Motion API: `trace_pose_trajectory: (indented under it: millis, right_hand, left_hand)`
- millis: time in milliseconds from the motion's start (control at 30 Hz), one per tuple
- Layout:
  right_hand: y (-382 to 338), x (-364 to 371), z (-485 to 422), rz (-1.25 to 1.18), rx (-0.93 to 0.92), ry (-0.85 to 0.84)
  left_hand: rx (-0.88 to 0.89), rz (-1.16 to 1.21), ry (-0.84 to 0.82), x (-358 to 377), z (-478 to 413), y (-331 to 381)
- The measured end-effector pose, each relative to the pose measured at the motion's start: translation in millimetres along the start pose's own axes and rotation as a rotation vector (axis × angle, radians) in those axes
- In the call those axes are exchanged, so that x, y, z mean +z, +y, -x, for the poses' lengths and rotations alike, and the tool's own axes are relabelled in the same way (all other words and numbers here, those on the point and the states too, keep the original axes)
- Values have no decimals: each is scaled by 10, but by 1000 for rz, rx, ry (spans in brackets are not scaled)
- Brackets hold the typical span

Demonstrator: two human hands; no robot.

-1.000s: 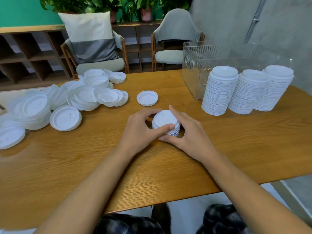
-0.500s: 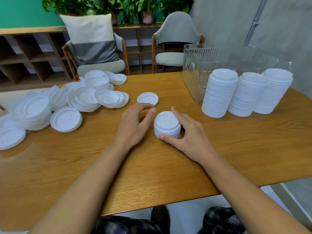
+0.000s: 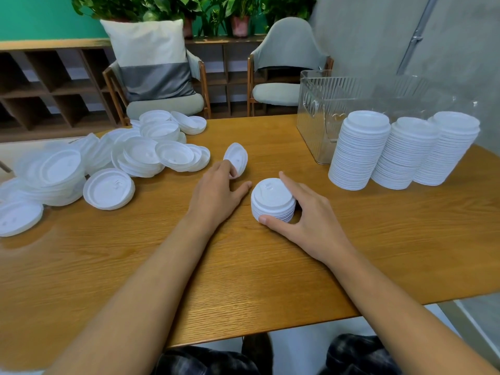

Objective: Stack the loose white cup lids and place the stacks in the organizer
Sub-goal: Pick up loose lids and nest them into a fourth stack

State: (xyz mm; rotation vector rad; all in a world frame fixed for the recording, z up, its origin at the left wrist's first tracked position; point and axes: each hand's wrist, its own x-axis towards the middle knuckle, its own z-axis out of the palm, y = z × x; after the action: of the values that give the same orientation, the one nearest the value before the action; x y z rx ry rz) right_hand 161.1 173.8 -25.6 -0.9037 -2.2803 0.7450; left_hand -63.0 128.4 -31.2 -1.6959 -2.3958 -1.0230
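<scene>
A short stack of white lids (image 3: 272,200) stands mid-table, and my right hand (image 3: 305,215) grips it with the thumb in front and the fingers behind. My left hand (image 3: 217,189) pinches the near edge of a single white lid (image 3: 236,158), which is tilted up off the table. A heap of loose white lids (image 3: 140,155) spreads across the left side. Three tall lid stacks (image 3: 359,152) stand at the right, in front of the clear ribbed organizer (image 3: 319,109).
The wooden table (image 3: 243,266) has its front edge close to me. Two chairs, a shelf unit and potted plants stand behind its far edge. More lids (image 3: 19,216) lie at the far left edge.
My left hand left the short stack, moved up to the single lid beyond it and tipped that lid up on edge. My right hand stayed on the stack.
</scene>
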Motion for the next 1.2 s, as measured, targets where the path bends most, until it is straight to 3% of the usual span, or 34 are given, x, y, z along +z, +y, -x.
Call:
trace_pose_trajectory:
  millis: [233, 500, 633, 700, 767, 933, 1200]
  right_hand:
    - [-7, -6, 2, 6, 3, -7]
    - [-69, 49, -111, 5, 5, 13]
    - [-121, 165, -274, -5, -17, 9]
    - [-132, 225, -363, 0, -30, 0]
    - [-145, 273, -438, -1, -41, -7]
    - [-166, 354, -584, -29, -78, -20]
    - [-161, 427, -774, -52, -137, -86]
  left_hand:
    - [-12, 129, 130, -112, 62, 0]
    - [-70, 490, 187, -390, 261, 45]
    - [-161, 941, 69, -560, 290, 121]
    - [-186, 1026, -23, -556, 287, 135]
    - [-195, 998, -57, -508, 269, 111]
    - [-161, 616, 86, -409, 245, 6]
    - [-173, 474, 132, -381, 220, -42]
